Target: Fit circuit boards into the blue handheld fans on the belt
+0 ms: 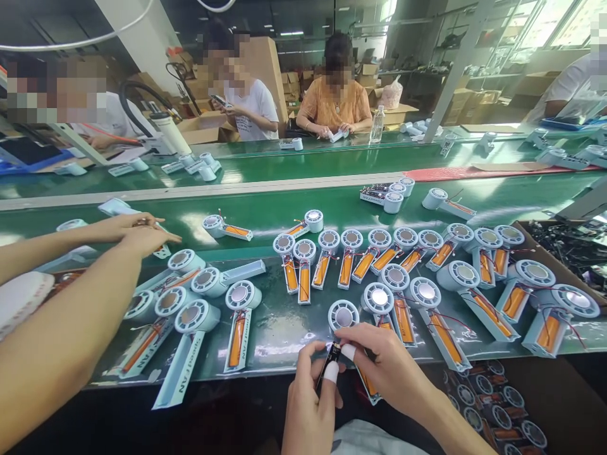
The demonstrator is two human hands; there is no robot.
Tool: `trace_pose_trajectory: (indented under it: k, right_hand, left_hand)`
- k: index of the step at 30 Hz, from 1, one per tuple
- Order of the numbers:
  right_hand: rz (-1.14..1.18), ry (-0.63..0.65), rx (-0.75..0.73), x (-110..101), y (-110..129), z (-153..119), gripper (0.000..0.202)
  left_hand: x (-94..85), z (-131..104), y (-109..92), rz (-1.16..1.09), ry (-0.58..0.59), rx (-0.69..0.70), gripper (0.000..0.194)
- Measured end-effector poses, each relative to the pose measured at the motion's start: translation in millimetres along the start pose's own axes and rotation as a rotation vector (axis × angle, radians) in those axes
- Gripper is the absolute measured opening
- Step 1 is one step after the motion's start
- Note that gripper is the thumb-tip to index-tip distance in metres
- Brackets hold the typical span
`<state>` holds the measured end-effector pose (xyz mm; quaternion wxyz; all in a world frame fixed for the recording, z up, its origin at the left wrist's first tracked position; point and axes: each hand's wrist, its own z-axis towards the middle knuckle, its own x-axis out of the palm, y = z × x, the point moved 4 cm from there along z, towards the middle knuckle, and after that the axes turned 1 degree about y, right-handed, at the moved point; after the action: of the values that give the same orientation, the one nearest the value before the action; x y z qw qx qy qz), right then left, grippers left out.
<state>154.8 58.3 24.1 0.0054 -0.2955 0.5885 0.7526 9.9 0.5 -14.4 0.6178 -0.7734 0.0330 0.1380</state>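
A small narrow black circuit board (331, 360) is pinched upright in my left hand (313, 395), whose thumb wears a white cover. My right hand (389, 360), its thumb covered in white too, closes over the handle of a pale blue handheld fan (344, 314). Its thumb and forefinger tips come together beside the board's top end; any wire between them is too small to make out. Below that hand, the fan's open handle shows an orange battery (370, 384) past the bench edge. Another fan (380, 298) lies just beyond my right hand.
Many open fans with orange batteries cover the green bench (284, 328). A co-worker's arms (128, 253) reach in from the left. Boxes of black parts (569, 253) and fan parts (497, 404) stand at right. People sit across the conveyor (265, 177), near a bottle (377, 125).
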Motion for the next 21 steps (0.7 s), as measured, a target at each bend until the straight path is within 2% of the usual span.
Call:
trace_pose_trajectory:
  k: [2, 7, 16, 21]
  right_hand:
    - [-0.062, -0.023, 0.033, -1, -3, -2, 0.028]
    - [-0.189, 0.009, -0.035, 6, -3, -6, 0.030]
    - [-0.427, -0.007, -0.019, 13, 2, -10, 0.024]
    - [-0.467, 0.018, -0.010, 13, 6, -9, 0.025]
  left_hand:
    - [0.7, 0, -1, 0.010, 0.005, -0.001, 0.028]
    - [0.4, 0, -1, 0.079, -0.032, 0.033, 0.034]
    - [-0.4, -1, -4, 0.127, -0.085, 0.112, 0.035]
    - [-0.4, 2, 1, 0.027, -0.071, 0.090, 0.029]
